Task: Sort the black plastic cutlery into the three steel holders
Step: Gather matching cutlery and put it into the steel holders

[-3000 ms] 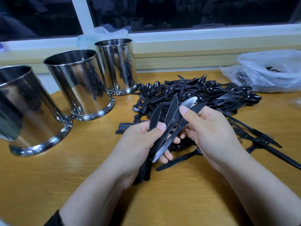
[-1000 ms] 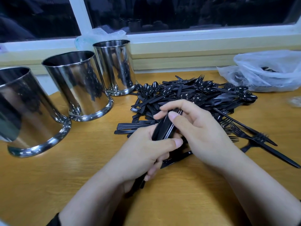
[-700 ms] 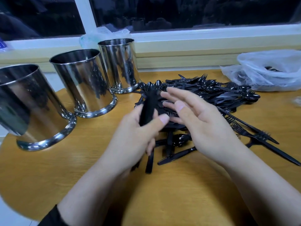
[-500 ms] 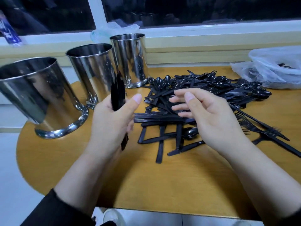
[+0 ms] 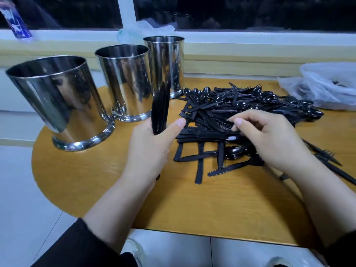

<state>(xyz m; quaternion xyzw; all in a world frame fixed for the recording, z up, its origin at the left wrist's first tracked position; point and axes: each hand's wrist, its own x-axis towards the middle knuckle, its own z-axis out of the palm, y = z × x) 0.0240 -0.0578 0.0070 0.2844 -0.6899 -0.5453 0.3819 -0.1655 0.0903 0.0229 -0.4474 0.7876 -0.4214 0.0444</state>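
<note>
My left hand (image 5: 152,149) grips a bundle of black plastic knives (image 5: 160,108), held upright in front of the middle steel holder (image 5: 125,81). The near holder (image 5: 59,101) stands to its left and the far holder (image 5: 165,60) behind it, by the window sill. A pile of black cutlery (image 5: 237,110) covers the table's middle: spoons at the back, knives in front, forks to the right. My right hand (image 5: 269,139) hovers over the pile's near side with loosely curled fingers, and I see nothing held in it.
A clear plastic bag (image 5: 325,85) with more cutlery lies at the back right. Two loose forks (image 5: 325,157) lie by my right wrist. The round wooden table (image 5: 202,205) ends close to my body. A crumpled bag (image 5: 146,29) sits on the sill.
My hands held the knives together over the pile. The right hand let go, and my left hand carried the bundle left toward the holders and turned it upright.
</note>
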